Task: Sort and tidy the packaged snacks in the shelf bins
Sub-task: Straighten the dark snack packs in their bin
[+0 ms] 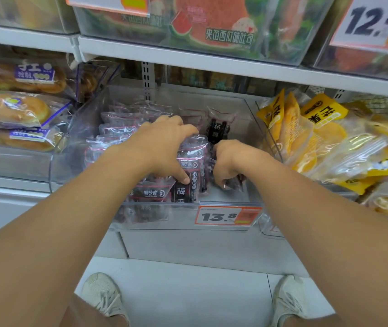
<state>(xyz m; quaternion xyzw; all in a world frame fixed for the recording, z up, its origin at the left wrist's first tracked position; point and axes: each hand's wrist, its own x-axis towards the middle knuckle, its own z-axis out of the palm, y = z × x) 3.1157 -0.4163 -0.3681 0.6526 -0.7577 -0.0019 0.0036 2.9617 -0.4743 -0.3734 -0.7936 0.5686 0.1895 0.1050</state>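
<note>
Dark plum snack packs [186,166] sit bunched upright in the clear middle bin [155,217] on the shelf; left hand [164,147] is curled over the top of the standing row w/ thumb pressed on the front pack, right hand [229,161] pinches a loose pack low by the bin floor. Risk as I see it: if the left lets go, the row could flop fwd into the bare right side, & a hard pull by the right might drag neighbours over, or an elbow could catch the yellow bags [318,138] leaning in the next bin

A price tag [228,215] reading 13.8 is hanging on the front edge of the shelf, and a larger 12.8 sign [372,22] is showing at upper right. Two pale sneakers [103,295] are standing on the light floor tiles [188,291] below. A slotted metal upright [147,79] is running behind the shelf board [212,63].
</note>
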